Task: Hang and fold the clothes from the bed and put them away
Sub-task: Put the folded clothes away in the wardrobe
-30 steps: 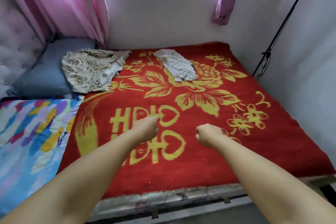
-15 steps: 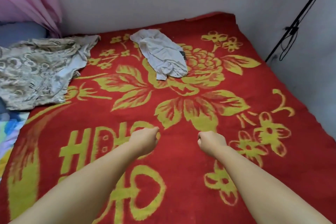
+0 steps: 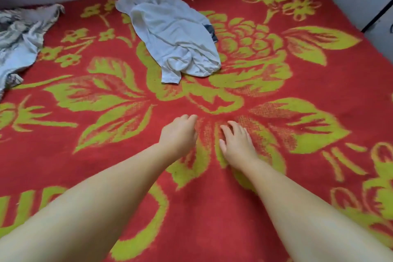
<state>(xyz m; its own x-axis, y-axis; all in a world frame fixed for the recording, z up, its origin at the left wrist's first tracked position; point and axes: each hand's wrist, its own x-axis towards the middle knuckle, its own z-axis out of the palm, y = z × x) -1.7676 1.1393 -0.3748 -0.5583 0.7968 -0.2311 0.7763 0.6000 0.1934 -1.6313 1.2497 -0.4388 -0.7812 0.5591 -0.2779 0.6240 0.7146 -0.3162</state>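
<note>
Neither of your hands holds anything: your left hand [image 3: 178, 134] hangs with loosely curled fingers and your right hand [image 3: 238, 140] has its fingers spread, both low over the red blanket [image 3: 212, 208] at the centre of the frame. Half a second ago both were fists, further from the clothes. Your white shirt [image 3: 174, 36] lies crumpled at upper centre, well apart from your hands; your patterned garment [image 3: 19, 36] sits at the upper left edge.

Single head-worn view, aimed forward and steeply down, held close over the red blanket [image 3: 212, 208], both forearms entering from the bottom edge, wall seen along the top.
</note>
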